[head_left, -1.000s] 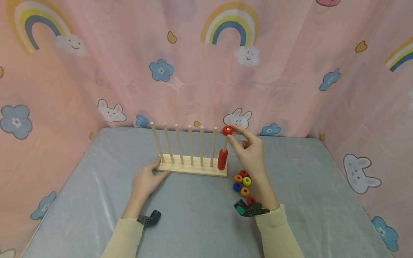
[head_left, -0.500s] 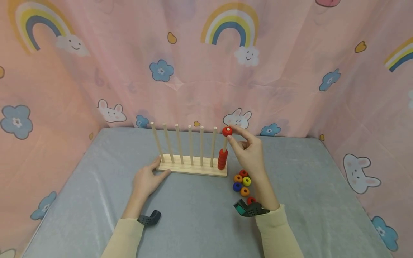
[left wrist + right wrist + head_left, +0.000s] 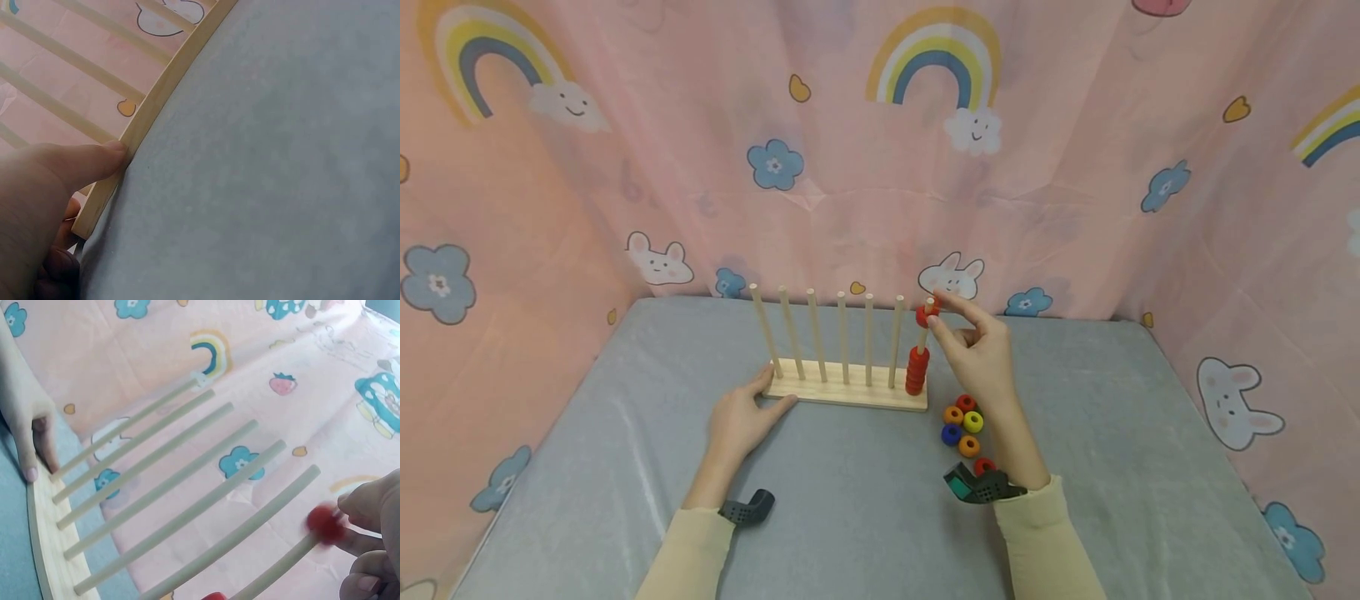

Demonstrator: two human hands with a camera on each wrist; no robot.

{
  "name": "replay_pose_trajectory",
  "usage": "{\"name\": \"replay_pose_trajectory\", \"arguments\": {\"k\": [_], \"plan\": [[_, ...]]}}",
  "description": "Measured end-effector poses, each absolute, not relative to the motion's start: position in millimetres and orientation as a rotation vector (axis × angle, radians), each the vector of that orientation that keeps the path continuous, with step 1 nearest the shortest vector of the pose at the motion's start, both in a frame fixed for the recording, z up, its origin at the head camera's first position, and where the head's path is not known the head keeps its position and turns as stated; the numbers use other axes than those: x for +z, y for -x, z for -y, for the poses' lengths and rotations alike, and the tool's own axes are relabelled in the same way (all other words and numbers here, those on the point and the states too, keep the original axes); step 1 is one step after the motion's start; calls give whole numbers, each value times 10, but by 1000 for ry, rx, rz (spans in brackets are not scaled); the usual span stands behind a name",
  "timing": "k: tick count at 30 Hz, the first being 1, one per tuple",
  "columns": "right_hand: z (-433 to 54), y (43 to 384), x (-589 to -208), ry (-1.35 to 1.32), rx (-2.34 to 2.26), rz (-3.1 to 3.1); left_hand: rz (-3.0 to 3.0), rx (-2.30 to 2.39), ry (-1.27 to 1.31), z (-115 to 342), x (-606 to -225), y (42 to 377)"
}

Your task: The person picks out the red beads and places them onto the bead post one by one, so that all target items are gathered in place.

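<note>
A pale wooden peg rack stands on the table, with a row of several upright pegs. My left hand grips the left end of its base; in the left wrist view the thumb lies on the front edge and the fingers are partly hidden behind. At the top of the rightmost peg, my right hand pinches a red bead between thumb and forefinger. The peg's tip pokes up through this bead. Lower on the same peg sits a stack of red beads, with bare wood between. The other pegs carry nothing.
Loose beads lie right of the rack, by the right forearm: a yellow bead, a blue bead, orange ones and red ones. One red bead is partly covered by the wrist camera. A pink printed curtain rises behind the grey table.
The red bead in my right hand has slipped a little down the rightmost peg, so the tip now shows above it. My left hand and the rack have stayed put.
</note>
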State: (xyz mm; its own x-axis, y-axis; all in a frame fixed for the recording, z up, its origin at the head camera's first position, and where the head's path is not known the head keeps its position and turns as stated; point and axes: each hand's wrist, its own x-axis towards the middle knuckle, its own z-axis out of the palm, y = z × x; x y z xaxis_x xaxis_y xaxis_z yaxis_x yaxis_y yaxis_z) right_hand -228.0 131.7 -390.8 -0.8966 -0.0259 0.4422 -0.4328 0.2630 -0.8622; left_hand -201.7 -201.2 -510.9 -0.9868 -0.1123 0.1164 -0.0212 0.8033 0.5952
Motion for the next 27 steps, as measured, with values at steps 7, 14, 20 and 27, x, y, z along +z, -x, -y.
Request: {"name": "replay_pose_trajectory", "arguments": {"k": [7,14,20,27], "plan": [[-1306,2292,-3872,-433,1675,2185,2830,-927,-100,2026,-5090,2027],[-1287,2329,-3886,-468,1678,2177,2825,-934,-108,2038,-5085,2029],[-1282,2316,-3907,-452,1684,2196,2823,-920,-105,2051,-5083,2019],[-1369,2316,-3942,-398,1731,2156,2829,-936,-89,2037,-5093,2002]]}}
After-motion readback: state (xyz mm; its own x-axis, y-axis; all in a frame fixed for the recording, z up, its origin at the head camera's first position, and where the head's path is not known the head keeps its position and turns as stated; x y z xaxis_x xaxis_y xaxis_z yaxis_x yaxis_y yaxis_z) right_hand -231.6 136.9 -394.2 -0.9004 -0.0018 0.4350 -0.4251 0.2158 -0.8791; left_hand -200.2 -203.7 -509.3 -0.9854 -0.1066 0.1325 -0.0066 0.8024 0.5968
